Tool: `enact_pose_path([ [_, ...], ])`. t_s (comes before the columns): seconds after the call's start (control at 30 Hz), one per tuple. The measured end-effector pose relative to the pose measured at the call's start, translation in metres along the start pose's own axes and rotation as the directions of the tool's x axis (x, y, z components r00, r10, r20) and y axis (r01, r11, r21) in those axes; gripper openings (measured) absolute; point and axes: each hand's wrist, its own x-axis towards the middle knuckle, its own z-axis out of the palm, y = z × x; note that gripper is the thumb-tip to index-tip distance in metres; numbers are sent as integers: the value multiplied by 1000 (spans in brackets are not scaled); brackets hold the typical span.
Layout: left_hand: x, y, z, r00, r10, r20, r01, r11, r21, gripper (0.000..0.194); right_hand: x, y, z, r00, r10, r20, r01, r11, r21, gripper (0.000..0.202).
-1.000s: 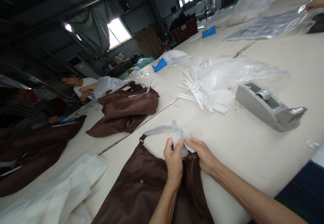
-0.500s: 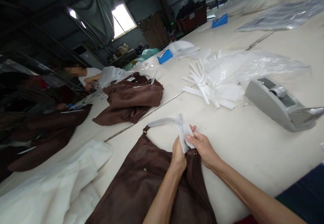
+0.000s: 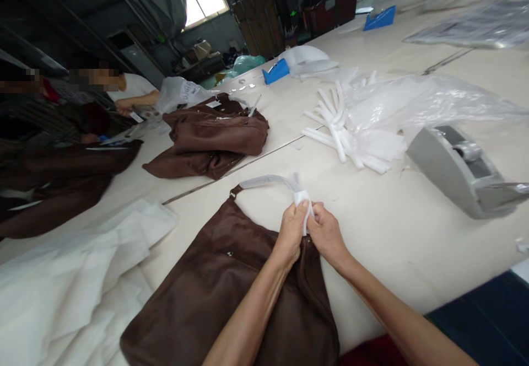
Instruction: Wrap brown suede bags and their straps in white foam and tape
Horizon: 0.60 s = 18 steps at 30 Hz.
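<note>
A brown handbag (image 3: 198,283) lies on the table in front of me, its strap arching away at the top. White wrapping (image 3: 264,181) covers much of that strap. Near the strap's right end, a white foam sheet (image 3: 301,196) is folded around it. My left hand (image 3: 291,228) pinches this foam sheet from the left, thumb on top. Close against it, my right hand (image 3: 327,231) grips the sheet from the right with curled fingers. The strap inside the sheet is hidden by the foam and my fingers.
A grey tape dispenser (image 3: 463,173) stands at right. White foam tubes (image 3: 336,126) and clear plastic bags (image 3: 421,101) lie beyond my hands. Another brown bag (image 3: 215,134) sits farther back; white sheets (image 3: 82,278) are spread at left. A person (image 3: 134,93) is at the far left.
The foam sheet, flared out before, is now folded closely around the strap. My hands have come together on it. The view has shifted, so more of the handbag shows.
</note>
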Motion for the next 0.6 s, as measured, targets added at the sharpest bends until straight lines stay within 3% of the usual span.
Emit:
enact_pose_path([
  [0.07,-1,1,2,1000,-13,-16,12,1000,-25,55,-4,-1,0,1000,-8,-13,7,1000,-17,30],
  [0.13,-1,2,3,999,-21,-34,19,999,-50,55,-11,-2,-1,999,35,11,-36,997,73,29],
  [0.27,-3,2,2,995,-7,-104,-3,996,-95,52,-25,-7,-7,981,94,167,-143,940,309,27],
  [0.47,-2,5,2,983,12,-184,-18,999,-30,42,-33,0,0,997,-26,75,19,995,96,20],
  [0.6,-1,4,-2,964,56,-261,-45,998,48,36,-36,1,-1,987,-47,153,39,998,59,14],
])
